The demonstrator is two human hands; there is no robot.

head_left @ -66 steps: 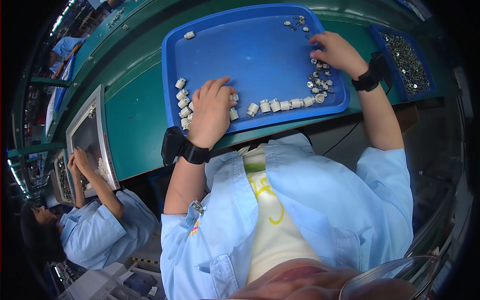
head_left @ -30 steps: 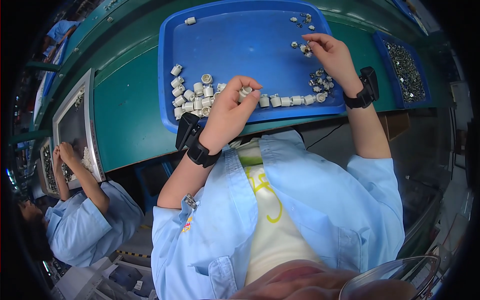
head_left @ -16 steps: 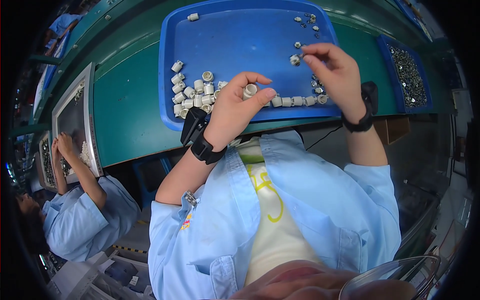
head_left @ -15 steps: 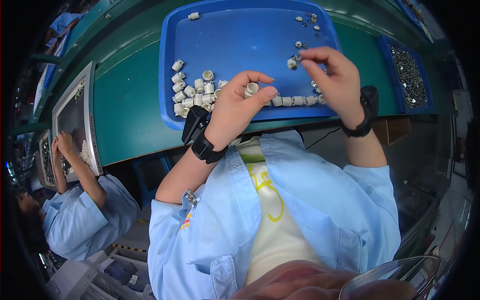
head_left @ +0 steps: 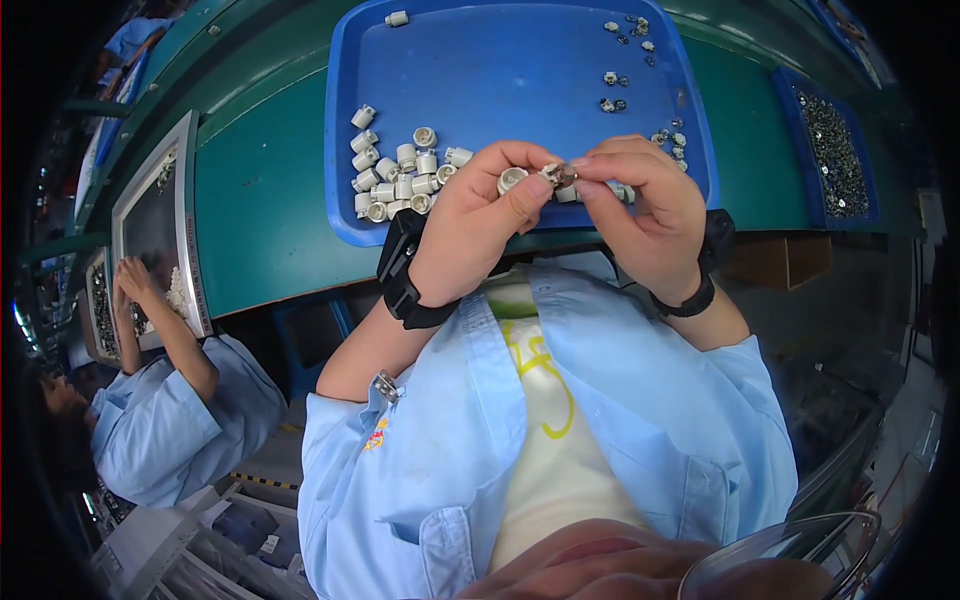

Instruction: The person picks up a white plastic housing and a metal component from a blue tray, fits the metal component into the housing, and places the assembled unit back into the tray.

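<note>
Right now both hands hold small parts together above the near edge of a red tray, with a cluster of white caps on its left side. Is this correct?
Not quite: the tray is blue, not red, as the head view shows. The left hand and right hand do meet over its near edge, and the white caps lie on its left side.

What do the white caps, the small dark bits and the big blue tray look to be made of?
White caps: likely moulded plastic, matt, uniform off-white. Small dark bits: probably metal, since they glint grey. Blue tray: apparently plastic, smooth with a soft sheen and a rounded raised rim.
</note>
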